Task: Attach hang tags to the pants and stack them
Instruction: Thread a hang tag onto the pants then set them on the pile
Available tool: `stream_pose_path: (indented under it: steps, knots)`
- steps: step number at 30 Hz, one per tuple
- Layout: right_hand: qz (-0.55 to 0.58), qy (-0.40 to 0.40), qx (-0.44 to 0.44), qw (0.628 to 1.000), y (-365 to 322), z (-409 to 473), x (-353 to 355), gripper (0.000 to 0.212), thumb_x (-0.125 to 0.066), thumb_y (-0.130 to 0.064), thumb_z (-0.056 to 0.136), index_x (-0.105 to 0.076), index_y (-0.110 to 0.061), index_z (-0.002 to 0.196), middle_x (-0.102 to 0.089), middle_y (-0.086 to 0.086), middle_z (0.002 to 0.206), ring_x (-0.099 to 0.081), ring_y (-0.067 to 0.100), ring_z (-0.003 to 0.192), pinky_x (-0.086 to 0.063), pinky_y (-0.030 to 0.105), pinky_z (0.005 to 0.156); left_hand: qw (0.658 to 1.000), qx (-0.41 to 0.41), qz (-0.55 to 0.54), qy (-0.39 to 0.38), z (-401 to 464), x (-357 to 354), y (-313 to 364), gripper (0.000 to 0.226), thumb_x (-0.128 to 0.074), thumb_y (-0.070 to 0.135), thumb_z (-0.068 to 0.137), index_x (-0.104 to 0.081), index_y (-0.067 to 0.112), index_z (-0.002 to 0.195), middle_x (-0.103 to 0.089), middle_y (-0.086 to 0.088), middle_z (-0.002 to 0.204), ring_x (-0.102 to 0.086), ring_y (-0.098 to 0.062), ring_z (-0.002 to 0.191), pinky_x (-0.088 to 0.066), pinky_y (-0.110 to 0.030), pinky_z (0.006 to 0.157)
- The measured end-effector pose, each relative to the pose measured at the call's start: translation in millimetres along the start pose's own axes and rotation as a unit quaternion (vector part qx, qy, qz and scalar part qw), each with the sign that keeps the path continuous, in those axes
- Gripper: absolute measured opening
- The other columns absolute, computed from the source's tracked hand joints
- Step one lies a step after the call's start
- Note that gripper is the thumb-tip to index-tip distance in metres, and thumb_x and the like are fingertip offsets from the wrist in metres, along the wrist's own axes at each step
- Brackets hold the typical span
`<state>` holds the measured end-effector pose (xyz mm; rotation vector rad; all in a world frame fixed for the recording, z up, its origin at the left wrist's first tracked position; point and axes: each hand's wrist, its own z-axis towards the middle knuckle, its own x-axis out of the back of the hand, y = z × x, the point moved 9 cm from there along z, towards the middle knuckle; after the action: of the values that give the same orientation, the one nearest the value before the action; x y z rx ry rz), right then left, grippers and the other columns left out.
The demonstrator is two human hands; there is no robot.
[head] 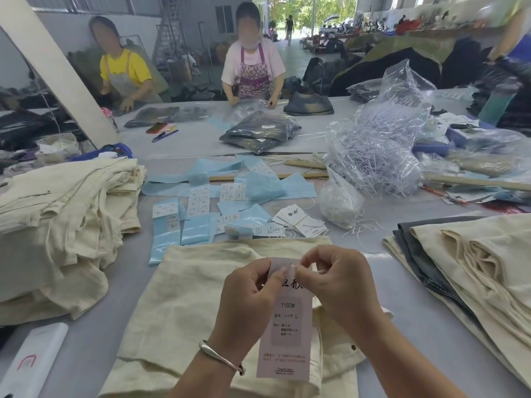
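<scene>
Over the near edge of the table [120,285], at about six o'clock in the head view, a pale pink hang tag [288,326] hangs upright above a cream pair of pants [184,297] spread flat beneath it. At nine o'clock a tall pile of cream pants [57,225] waits. The left hand [247,294], a silver bangle [221,359] on its wrist, comes up from seven o'clock with its fingers curled and its thumb and forefinger pinching the tag's top edge. The right hand [336,282] comes in from five o'clock, knuckles up, its fingertips pinched together on something small and pale at the tag's top, probably the string or its hole; which, I cannot tell. At twelve o'clock from the hands lie blue label sheets [195,225] and a bundle of loose tags [301,222], and at three o'clock a second stack of folded pants [474,259]. The risk, as I judge it, is that the fine string slips from the right fingertips or misses the hole, because the work is so small and both hands crowd the same spot. A hard pull could also tear the card at the hole. The tag is not yet fixed to the pants.
</scene>
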<state>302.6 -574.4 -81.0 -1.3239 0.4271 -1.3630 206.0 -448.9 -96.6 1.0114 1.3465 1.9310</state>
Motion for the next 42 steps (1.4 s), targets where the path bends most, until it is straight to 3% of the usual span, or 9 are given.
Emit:
stream_pose_path:
  steps: [14, 18, 23, 26, 28, 30, 34, 39, 42]
  knots:
    - [0.011, 0.002, -0.027, 1.0, 4.6, -0.1, -7.3, 0.019, -0.08, -0.022, 0.066, -0.063, -0.022, 0.057, -0.036, -0.013, 0.042, -0.034, 0.007, 0.045, -0.028, 0.025, 0.05, 0.996, -0.06, 0.053, -0.026, 2.5, -1.5, 2.9, 0.02, -0.055, 0.036, 0.091, -0.075, 0.031, 0.091, -0.069, 0.003, 0.07, -0.06, -0.018, 0.066, -0.048, -0.035, 0.059]
    - [0.068, -0.007, -0.049, 0.996, 5.2, 0.6, -11.1, 0.02, -0.079, -0.013, 0.069, -0.066, -0.025, 0.059, -0.033, -0.013, 0.043, -0.03, 0.005, 0.044, -0.026, 0.018, 0.045, 0.994, -0.019, -0.104, -0.021, 2.7, 2.5, -2.8, 0.04, -0.044, 0.04, 0.097, -0.077, 0.018, 0.098, -0.072, -0.004, 0.076, -0.063, -0.012, 0.065, -0.049, -0.025, 0.06]
    - [0.205, -0.05, -0.089, 0.973, 4.9, -3.2, -20.9, 0.012, -0.076, -0.013, 0.065, -0.071, -0.021, 0.059, -0.06, -0.001, 0.053, -0.05, 0.008, 0.051, -0.041, 0.016, 0.049, 0.988, 0.017, -0.148, -0.034, 12.5, 3.9, -11.5, 0.009, -0.07, 0.019, 0.084, -0.078, 0.017, 0.087, -0.074, -0.007, 0.078, -0.063, -0.013, 0.068, -0.05, -0.025, 0.061]
    - [0.233, -0.062, -0.1, 0.965, 9.3, -6.6, -19.5, 0.014, -0.079, -0.007, 0.071, -0.074, -0.017, 0.063, -0.066, 0.012, 0.06, -0.055, 0.011, 0.054, -0.043, 0.017, 0.051, 0.981, 0.019, -0.189, -0.038, 12.8, -2.0, -12.1, 0.008, -0.074, 0.02, 0.073, -0.076, 0.018, 0.08, -0.071, -0.004, 0.071, -0.064, -0.012, 0.064, -0.05, -0.021, 0.06]
    - [0.242, -0.078, -0.119, 0.96, 14.2, -9.1, -17.0, 0.018, -0.077, -0.004, 0.075, -0.074, -0.017, 0.062, -0.064, 0.004, 0.054, -0.055, 0.006, 0.048, -0.041, 0.013, 0.046, 0.979, 0.019, -0.199, -0.048, 13.7, -9.7, -13.1, 0.001, -0.074, 0.014, 0.076, -0.074, 0.014, 0.077, -0.068, -0.003, 0.067, -0.061, -0.011, 0.061, -0.049, -0.019, 0.059]
    - [0.238, -0.067, -0.143, 0.958, 22.5, -11.4, -8.8, 0.018, -0.075, -0.005, 0.077, -0.073, -0.016, 0.064, -0.056, -0.006, 0.046, -0.045, 0.001, 0.037, -0.033, 0.011, 0.039, 0.984, 0.024, -0.173, -0.039, 15.7, -14.0, -17.2, 0.011, -0.071, 0.003, 0.082, -0.071, 0.011, 0.075, -0.068, -0.002, 0.065, -0.061, -0.012, 0.059, -0.049, -0.02, 0.059]
    - [0.156, 0.038, -0.124, 0.979, 39.5, -8.7, 30.0, 0.025, -0.065, -0.001, 0.084, -0.075, -0.023, 0.092, -0.028, -0.011, 0.04, -0.023, 0.004, 0.034, -0.027, 0.013, 0.037, 0.999, -0.028, 0.036, -0.002, 22.4, -20.7, -8.0, 0.018, -0.075, 0.006, 0.081, -0.069, 0.021, 0.075, -0.068, 0.003, 0.083, -0.064, -0.006, 0.078, -0.049, -0.02, 0.066]
    - [0.291, -0.059, -0.14, 0.945, 39.1, -4.9, 26.8, 0.032, -0.057, 0.01, 0.087, -0.07, -0.012, 0.105, -0.07, 0.005, 0.073, -0.042, 0.003, 0.039, -0.033, 0.014, 0.038, 0.996, -0.08, 0.02, -0.01, 31.9, -48.3, 17.5, 0.029, -0.081, 0.009, 0.075, -0.07, 0.036, 0.072, -0.059, 0.006, 0.096, -0.059, 0.001, 0.089, -0.042, -0.009, 0.064]
    - [0.29, -0.097, -0.166, 0.938, 52.2, -4.5, 23.0, 0.008, -0.061, 0.002, 0.088, -0.068, 0.003, 0.092, -0.064, 0.013, 0.064, -0.037, 0.014, 0.039, -0.031, 0.021, 0.037, 0.996, -0.088, -0.004, -0.011, 34.9, -62.5, 20.7, 0.034, -0.081, 0.007, 0.075, -0.068, 0.038, 0.069, -0.058, 0.005, 0.094, -0.058, 0.003, 0.086, -0.042, -0.009, 0.06]
